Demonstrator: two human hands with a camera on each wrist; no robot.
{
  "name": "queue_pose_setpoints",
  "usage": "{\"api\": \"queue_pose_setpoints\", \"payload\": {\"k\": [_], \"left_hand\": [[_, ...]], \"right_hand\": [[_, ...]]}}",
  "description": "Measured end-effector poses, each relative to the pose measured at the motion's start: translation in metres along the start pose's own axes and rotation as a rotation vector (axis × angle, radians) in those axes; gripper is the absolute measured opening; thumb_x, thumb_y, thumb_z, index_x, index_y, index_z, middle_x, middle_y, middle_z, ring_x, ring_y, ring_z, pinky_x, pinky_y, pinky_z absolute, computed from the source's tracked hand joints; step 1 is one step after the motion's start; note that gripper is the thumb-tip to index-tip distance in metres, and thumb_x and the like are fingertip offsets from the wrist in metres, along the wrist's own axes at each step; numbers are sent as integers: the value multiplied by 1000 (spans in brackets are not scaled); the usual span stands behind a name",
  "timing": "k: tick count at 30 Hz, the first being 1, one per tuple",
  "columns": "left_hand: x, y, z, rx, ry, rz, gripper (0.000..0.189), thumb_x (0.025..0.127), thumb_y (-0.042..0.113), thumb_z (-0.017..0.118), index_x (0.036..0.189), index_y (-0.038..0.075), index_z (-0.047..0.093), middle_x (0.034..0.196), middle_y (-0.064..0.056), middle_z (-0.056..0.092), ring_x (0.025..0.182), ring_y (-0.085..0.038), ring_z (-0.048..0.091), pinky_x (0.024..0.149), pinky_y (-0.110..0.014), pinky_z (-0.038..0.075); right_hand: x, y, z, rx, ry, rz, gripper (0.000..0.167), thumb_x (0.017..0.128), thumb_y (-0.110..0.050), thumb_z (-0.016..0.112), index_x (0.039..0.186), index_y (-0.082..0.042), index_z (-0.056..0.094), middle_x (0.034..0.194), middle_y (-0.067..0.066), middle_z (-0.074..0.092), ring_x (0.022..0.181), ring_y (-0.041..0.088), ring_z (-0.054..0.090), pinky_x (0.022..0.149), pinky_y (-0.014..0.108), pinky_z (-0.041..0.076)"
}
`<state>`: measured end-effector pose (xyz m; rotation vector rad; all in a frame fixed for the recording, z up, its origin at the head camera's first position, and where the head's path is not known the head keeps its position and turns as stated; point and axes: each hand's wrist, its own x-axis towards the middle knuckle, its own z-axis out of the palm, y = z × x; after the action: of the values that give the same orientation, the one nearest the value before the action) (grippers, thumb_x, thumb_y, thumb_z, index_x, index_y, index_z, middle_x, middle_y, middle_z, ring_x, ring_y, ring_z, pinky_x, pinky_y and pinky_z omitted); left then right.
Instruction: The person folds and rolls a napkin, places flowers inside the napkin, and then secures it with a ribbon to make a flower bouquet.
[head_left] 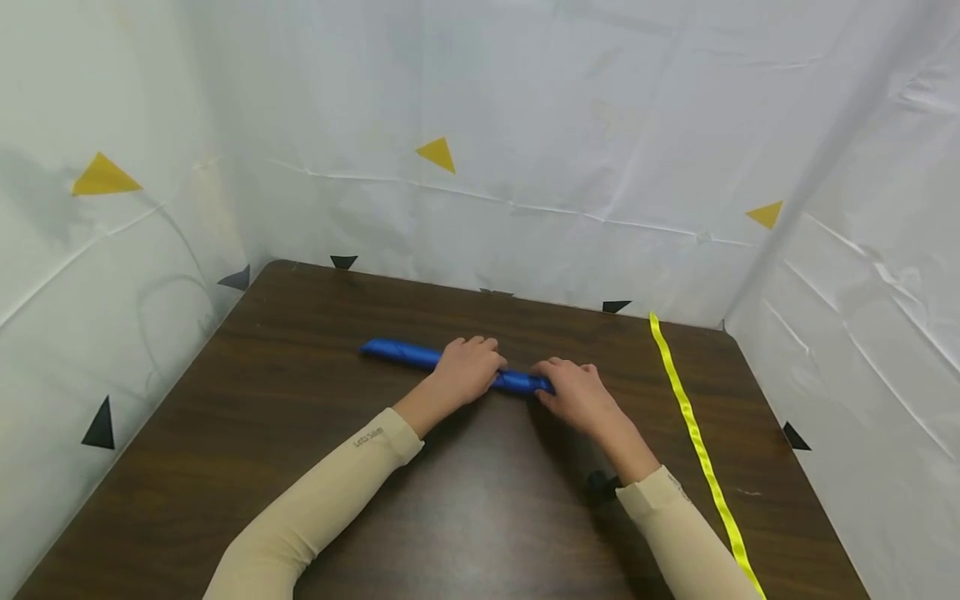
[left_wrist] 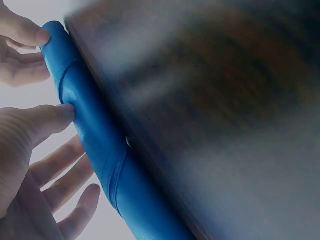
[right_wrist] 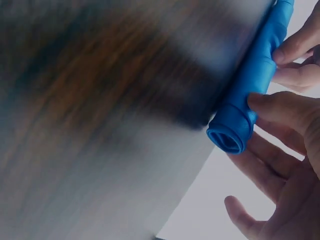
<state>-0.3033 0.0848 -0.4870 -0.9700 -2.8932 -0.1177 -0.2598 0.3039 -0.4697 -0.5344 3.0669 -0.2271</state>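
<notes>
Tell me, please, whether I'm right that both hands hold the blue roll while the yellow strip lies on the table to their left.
Not quite: the left hand and right hand do hold the blue roll, but the yellow strip lies on the table to their right, as the head view shows.

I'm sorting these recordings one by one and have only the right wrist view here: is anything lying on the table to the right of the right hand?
Observer: Yes, the head view shows a long yellow strip on the table, right of the right hand.
Operator: The blue roll leaves my frame at the top; where does it end?
Observer: In the head view, that end lies to the left of the left hand.
Operator: Any clothing in sight?
Observer: A pair of cream sleeves, with small lettering visible near the left cuff.
</notes>
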Motion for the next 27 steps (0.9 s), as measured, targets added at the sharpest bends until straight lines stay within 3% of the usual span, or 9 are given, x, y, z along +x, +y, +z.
{"api": "queue_pose_setpoints", "payload": {"k": [9, 14, 20, 23, 27], "left_hand": [[0, -2, 1, 21, -41, -11, 28, 111, 25, 62, 132, 34, 78, 133, 5, 73, 126, -21, 67, 105, -48, 54], [-2, -8, 7, 25, -66, -13, 33, 112, 35, 59, 142, 33, 71, 140, 3, 69, 131, -22, 64, 111, -48, 50], [-22, -27, 11, -19, -38, -51, 45, 111, 45, 57, 153, 29, 59, 150, -2, 60, 141, -26, 54, 119, -52, 44], [-33, -39, 7, -58, -41, -96, 50, 111, 45, 58, 157, 25, 56, 159, -5, 53, 148, -29, 48, 121, -55, 41], [-44, -56, 3, -106, -96, -172, 63, 111, 47, 57, 164, 17, 46, 171, -12, 40, 157, -35, 39, 125, -58, 35]], "right_hand": [[4, -6, 1, -147, -35, -72, 38, 98, -25, 81, 133, -10, 73, 126, 9, 76, 117, 27, 73, 104, 62, 47], [10, -10, 1, -175, -48, -76, 34, 101, -22, 77, 132, -8, 74, 123, 10, 77, 114, 27, 73, 101, 61, 50], [14, -15, 0, -142, -86, -58, 35, 104, -20, 74, 135, -5, 73, 128, 13, 75, 116, 29, 72, 103, 60, 52], [10, -13, -1, -73, -95, -30, 36, 105, -19, 72, 138, -5, 71, 132, 14, 69, 108, 28, 72, 97, 53, 57], [1, -8, 1, 38, -95, 15, 38, 106, -17, 69, 141, -1, 69, 131, 17, 64, 98, 25, 69, 89, 46, 60]]}}
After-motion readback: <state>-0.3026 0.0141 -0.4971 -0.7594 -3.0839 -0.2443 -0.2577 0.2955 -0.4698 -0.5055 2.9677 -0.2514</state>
